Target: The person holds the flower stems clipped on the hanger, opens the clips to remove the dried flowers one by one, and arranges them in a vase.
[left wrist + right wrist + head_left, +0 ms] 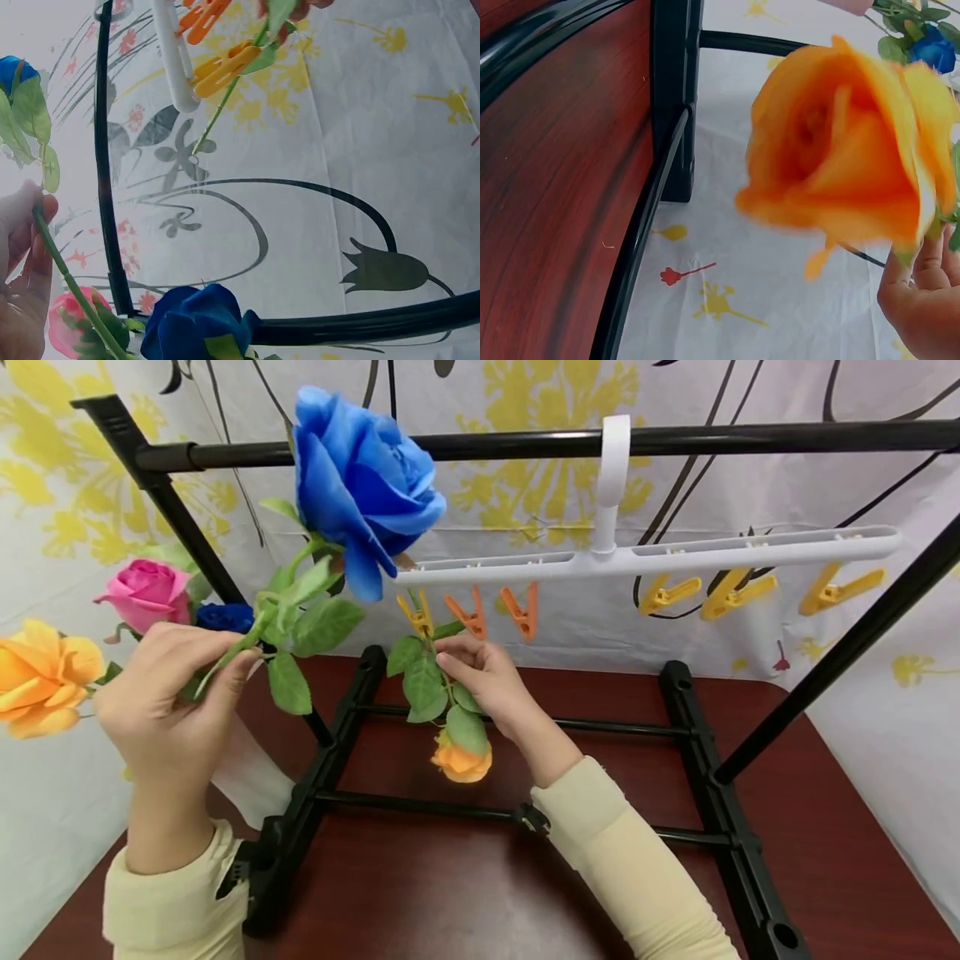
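My left hand (168,702) pinches the green stem of a large blue rose (367,485), its bloom upright before the rack's top bar. In the left wrist view, the lower stem (82,300) runs down past the fingers. My right hand (483,681) pinches the leafy stem of an orange rose (461,756), whose bloom hangs head down. That stem's upper end meets a yellow clothespin (420,614) at the left end of a white clip hanger (517,568). The orange bloom (832,142) looms large in the right wrist view.
The hanger hooks over the black rack's top bar (510,446). Two orange clothespins (522,612) and several yellow ones (671,593) hang from it. Left stand a pink rose (150,593), another blue rose (225,617) and another orange rose (45,681). The rack's base (682,752) rests on a reddish-brown table.
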A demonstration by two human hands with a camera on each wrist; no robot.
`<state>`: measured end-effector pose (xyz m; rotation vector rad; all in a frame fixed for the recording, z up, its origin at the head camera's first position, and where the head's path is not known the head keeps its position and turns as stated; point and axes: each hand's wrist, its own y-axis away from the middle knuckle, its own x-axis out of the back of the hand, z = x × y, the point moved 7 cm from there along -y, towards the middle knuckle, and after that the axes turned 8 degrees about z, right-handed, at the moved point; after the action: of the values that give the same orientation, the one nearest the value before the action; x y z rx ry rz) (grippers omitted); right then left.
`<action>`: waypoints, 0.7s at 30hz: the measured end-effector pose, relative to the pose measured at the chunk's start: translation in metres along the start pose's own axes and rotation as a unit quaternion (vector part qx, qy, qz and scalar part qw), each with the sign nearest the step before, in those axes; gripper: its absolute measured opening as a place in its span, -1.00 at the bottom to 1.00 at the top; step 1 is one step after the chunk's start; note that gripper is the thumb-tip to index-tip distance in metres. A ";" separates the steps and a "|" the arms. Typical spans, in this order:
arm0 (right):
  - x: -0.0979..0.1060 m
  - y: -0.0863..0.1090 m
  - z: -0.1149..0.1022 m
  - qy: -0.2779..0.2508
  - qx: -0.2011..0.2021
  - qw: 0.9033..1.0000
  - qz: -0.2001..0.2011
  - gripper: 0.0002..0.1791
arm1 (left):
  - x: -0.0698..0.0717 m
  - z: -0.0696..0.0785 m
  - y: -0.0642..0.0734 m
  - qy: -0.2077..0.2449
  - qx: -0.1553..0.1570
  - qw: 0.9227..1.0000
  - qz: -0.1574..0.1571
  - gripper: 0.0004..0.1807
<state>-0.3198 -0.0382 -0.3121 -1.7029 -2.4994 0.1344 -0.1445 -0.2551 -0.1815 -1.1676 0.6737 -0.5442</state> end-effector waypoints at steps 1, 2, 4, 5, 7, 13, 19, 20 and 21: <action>0.001 0.000 0.000 -0.001 0.001 1.000 0.002 -0.67 | -0.001 0.000 0.000 0.000 0.000 1.000 -0.002 -0.54; 0.001 0.001 0.000 0.001 0.001 1.000 0.003 -0.67 | -0.001 0.000 0.000 0.000 0.001 1.000 -0.002 -0.55; 0.001 0.002 0.000 0.003 0.000 1.000 0.005 -0.68 | -0.001 -0.002 0.003 -0.001 0.002 1.000 -0.004 -0.55; 0.001 0.002 0.000 0.005 -0.002 1.000 0.005 -0.68 | 0.000 -0.003 0.005 -0.001 0.004 1.000 -0.002 -0.55; 0.001 0.003 0.001 0.011 -0.004 1.000 0.006 -0.69 | 0.002 -0.006 0.008 -0.001 0.008 1.000 0.008 -0.55; 0.005 0.005 0.004 0.015 0.000 1.000 0.011 -0.70 | 0.007 -0.016 0.014 -0.013 0.031 0.999 0.040 -0.58; 0.008 0.007 0.006 0.007 -0.003 1.000 0.015 -0.72 | 0.020 -0.033 0.019 -0.037 0.074 0.993 0.079 -0.72; 0.008 0.007 0.006 0.007 -0.002 1.000 0.015 -0.72 | 0.023 -0.036 0.020 -0.044 0.081 0.992 0.085 -0.74; 0.008 0.007 0.006 0.007 -0.001 1.000 0.015 -0.72 | 0.027 -0.039 0.021 -0.053 0.087 0.991 0.091 -0.75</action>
<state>-0.3171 -0.0284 -0.3191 -1.7365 -2.4663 0.1223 -0.1536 -0.2927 -0.2160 -0.9535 0.6205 -0.3758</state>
